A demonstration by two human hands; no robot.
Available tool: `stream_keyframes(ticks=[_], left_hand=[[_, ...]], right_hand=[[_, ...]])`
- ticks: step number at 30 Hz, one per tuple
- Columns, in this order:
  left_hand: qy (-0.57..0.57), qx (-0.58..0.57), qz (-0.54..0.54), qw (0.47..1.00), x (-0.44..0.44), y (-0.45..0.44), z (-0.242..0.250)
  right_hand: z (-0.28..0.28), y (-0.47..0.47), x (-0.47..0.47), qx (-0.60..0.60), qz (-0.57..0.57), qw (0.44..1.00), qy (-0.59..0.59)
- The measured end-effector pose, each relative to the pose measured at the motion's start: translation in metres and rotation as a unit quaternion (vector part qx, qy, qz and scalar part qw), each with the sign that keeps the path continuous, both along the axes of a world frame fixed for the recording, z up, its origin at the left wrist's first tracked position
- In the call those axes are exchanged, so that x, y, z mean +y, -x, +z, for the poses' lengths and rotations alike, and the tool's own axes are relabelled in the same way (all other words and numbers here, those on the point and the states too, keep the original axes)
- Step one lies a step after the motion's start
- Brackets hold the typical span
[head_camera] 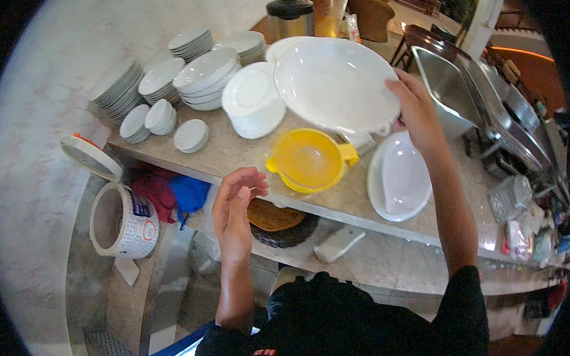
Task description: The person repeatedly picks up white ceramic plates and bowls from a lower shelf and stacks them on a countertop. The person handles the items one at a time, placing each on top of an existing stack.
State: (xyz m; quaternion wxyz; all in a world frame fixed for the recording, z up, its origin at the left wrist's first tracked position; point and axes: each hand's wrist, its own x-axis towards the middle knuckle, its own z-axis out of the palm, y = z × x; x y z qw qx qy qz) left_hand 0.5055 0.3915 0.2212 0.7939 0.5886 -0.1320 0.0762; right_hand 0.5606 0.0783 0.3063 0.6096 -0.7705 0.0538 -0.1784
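Observation:
My right hand (412,103) grips the right rim of a large white oval plate (336,86), which is tilted over the counter (334,202). Apart from everything, my left hand (238,204) hovers by the counter's front edge with its fingers spread and slightly curled. Between the two hands sits a yellow plastic citrus juicer (310,158) with a ribbed strainer top. White teardrop-shaped dishes (406,181) lie stacked under my right forearm. Just left of the held plate rises a tall stack of small white plates (253,100).
Stacks of white bowls (207,75), plates (118,87) and small saucers (191,135) line the back left. A steel food pan (447,85) stands at the right. Below left is a white bucket (123,222) with its lid raised. A lower shelf holds round woven trays (277,222).

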Motion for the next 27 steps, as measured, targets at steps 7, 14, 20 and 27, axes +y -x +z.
stream_keyframes(ticks=[7,14,20,27], left_hand=[[0.012,0.055,0.047,0.997,0.08,-0.05,-0.022],[-0.013,0.102,0.029,0.994,0.136,-0.077,-0.048],[0.005,0.128,-0.015,0.992,0.154,-0.096,-0.065],[-0.001,0.143,-0.025,0.989,0.155,-0.111,-0.07]], right_hand=[[0.003,-0.201,0.071,-0.005,0.003,1.0,0.007],[-0.014,-0.344,0.111,-0.016,-0.066,0.996,0.063],[-0.039,-0.423,0.127,0.015,-0.094,0.978,0.183],[-0.066,-0.463,0.14,0.069,-0.118,0.953,0.271]])
